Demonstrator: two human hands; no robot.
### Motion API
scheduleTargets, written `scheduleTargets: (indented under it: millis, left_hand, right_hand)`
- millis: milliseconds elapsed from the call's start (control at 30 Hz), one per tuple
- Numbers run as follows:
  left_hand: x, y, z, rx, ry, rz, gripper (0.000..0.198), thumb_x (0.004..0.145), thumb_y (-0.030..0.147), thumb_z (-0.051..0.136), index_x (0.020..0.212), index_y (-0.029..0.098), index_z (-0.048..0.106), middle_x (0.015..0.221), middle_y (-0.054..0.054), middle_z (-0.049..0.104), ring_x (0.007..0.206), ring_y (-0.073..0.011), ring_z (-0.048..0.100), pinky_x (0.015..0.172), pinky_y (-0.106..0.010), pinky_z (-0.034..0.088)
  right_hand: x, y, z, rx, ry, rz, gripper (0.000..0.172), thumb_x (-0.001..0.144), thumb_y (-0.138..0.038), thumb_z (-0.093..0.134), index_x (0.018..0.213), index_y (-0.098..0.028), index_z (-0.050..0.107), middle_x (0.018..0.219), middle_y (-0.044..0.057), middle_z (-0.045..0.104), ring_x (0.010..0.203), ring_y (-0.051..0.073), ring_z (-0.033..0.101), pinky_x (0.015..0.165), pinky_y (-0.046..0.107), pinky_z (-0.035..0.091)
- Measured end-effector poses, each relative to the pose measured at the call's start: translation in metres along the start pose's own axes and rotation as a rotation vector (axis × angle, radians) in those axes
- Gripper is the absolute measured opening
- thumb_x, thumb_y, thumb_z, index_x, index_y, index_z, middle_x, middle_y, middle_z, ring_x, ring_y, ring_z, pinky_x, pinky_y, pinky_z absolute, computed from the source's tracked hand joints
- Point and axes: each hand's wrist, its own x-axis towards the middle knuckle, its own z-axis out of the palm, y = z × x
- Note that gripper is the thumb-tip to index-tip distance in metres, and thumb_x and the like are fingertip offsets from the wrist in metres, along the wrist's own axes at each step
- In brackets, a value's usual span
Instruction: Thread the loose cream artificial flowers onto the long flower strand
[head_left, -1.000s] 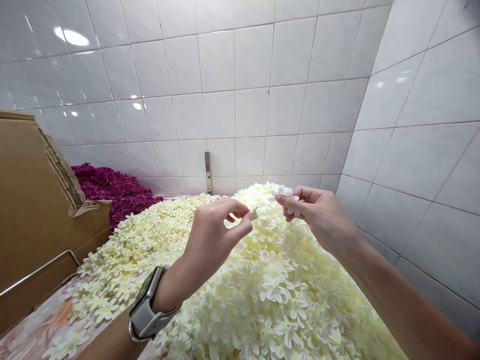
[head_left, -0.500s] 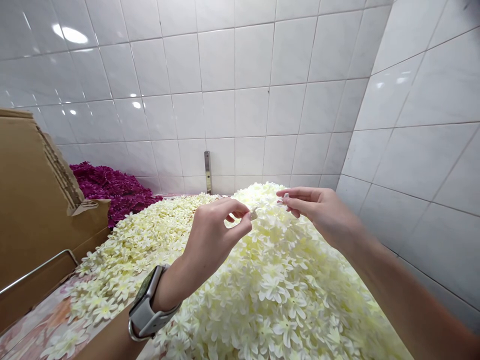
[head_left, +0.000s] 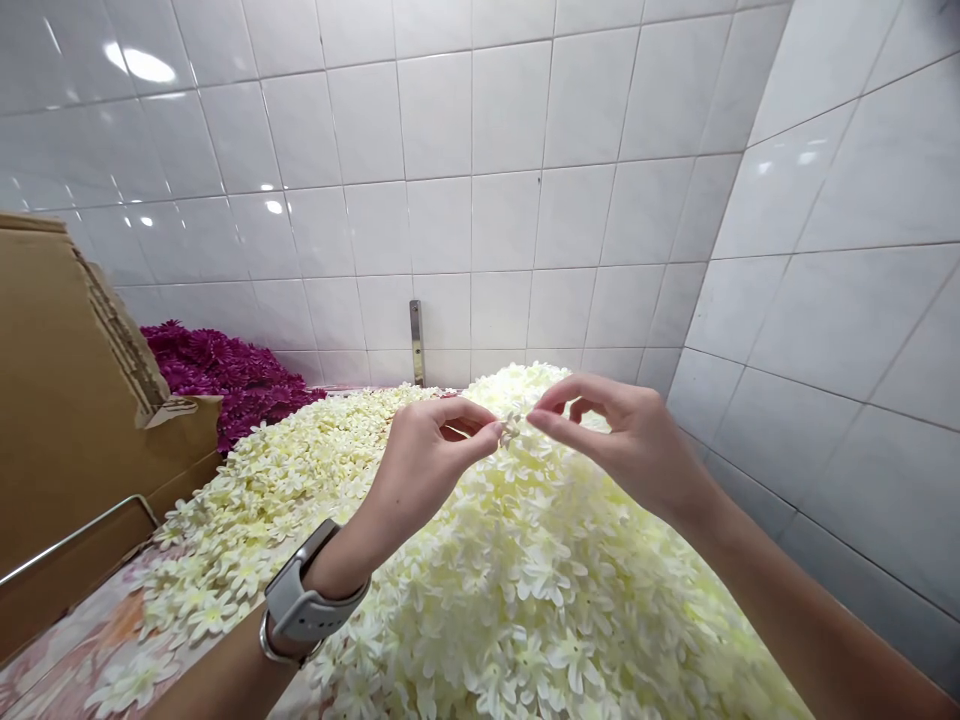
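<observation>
Above a big heap of white artificial flowers with pale yellow centres, both my hands meet fingertip to fingertip. Between thumb and forefinger, my left hand pinches a small whitish artificial flower. A grey smartwatch is strapped round the left wrist. From the other side comes my right hand, its thumb and forefinger closed in a pinch at the small flower's right edge. What lies inside the right fingertips is too small to make out.
Purple artificial flowers are piled at the back left, beside a torn cardboard box with a metal rod. White tiled walls stand behind and to the right. A metal strip is fixed low on the back wall.
My right hand has moved left and its fingertips now meet the small flower at my left fingers; before, a gap separated the hands. My left hand has barely moved.
</observation>
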Motion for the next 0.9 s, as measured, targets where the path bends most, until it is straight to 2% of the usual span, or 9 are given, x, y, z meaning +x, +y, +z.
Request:
scheduleTargets:
  millis: [100,267,367,500,600,767,900]
  left_hand:
    - [-0.0006,0.0001,-0.0001,-0.07,-0.047,-0.024,0.011,0.075,0.022,0.066,0.068,0.015,0.072,0.067,-0.001,0.07,0.062,-0.0102,0.06,0.058,-0.019,0.046]
    - [0.0018,-0.0011,0.001,-0.206,-0.12,-0.079,0.013,0.075,0.026,0.067,0.07,0.016,0.073,0.067,-0.002,0.069,0.065,-0.0115,0.058,0.061,-0.022,0.046]
    - [0.0039,-0.0022,0.0013,-0.329,-0.158,-0.145,0.011,0.073,0.025,0.069,0.068,0.017,0.074,0.068,-0.002,0.069,0.067,-0.0122,0.06,0.066,-0.023,0.049]
    - [0.0051,-0.0045,0.0009,-0.396,-0.165,-0.186,0.009,0.071,0.024,0.07,0.067,0.017,0.075,0.067,-0.002,0.07,0.067,-0.0111,0.061,0.067,-0.022,0.049]
    - [0.0047,-0.0056,0.0001,-0.397,-0.156,-0.179,0.008,0.07,0.024,0.071,0.068,0.018,0.075,0.068,-0.002,0.071,0.067,-0.0109,0.061,0.067,-0.022,0.049]
    - [0.0035,-0.0028,-0.0005,-0.343,-0.148,-0.159,0.01,0.071,0.027,0.07,0.071,0.018,0.075,0.072,-0.003,0.072,0.07,-0.0125,0.063,0.067,-0.023,0.05]
    - [0.0008,0.0004,0.0019,-0.161,-0.076,-0.041,0.012,0.075,0.025,0.066,0.072,0.016,0.073,0.072,-0.003,0.071,0.067,-0.0127,0.063,0.063,-0.022,0.049]
  right_hand:
    - [-0.0026,-0.0085,0.002,0.101,-0.144,0.018,0.024,0.08,-0.043,0.066,0.075,-0.019,0.064,0.075,0.0,0.065,0.066,0.014,0.056,0.058,0.026,0.043]
    - [-0.0018,-0.0083,0.0008,0.272,-0.161,0.084,0.024,0.079,-0.043,0.067,0.077,-0.018,0.067,0.076,0.002,0.066,0.071,0.016,0.06,0.063,0.026,0.048]
    - [-0.0013,-0.0076,-0.0018,0.398,-0.179,0.125,0.018,0.077,-0.037,0.07,0.079,-0.019,0.07,0.079,0.002,0.068,0.075,0.016,0.063,0.067,0.025,0.051]
    - [-0.003,-0.0094,-0.0018,0.443,-0.154,0.168,0.01,0.077,-0.03,0.071,0.08,-0.021,0.073,0.08,0.001,0.07,0.074,0.014,0.065,0.066,0.019,0.053]
    - [-0.0036,-0.0105,-0.0003,0.454,-0.131,0.173,0.009,0.077,-0.029,0.07,0.082,-0.023,0.074,0.081,0.0,0.071,0.074,0.013,0.065,0.065,0.018,0.053]
    - [-0.0028,-0.0112,-0.0013,0.463,-0.189,0.188,0.014,0.081,-0.032,0.068,0.092,-0.027,0.074,0.087,0.001,0.07,0.082,0.015,0.066,0.068,0.019,0.054]
    - [-0.0054,-0.0137,0.0036,0.478,-0.202,0.212,0.017,0.076,-0.032,0.072,0.091,-0.025,0.074,0.087,0.001,0.07,0.084,0.018,0.065,0.07,0.022,0.054]
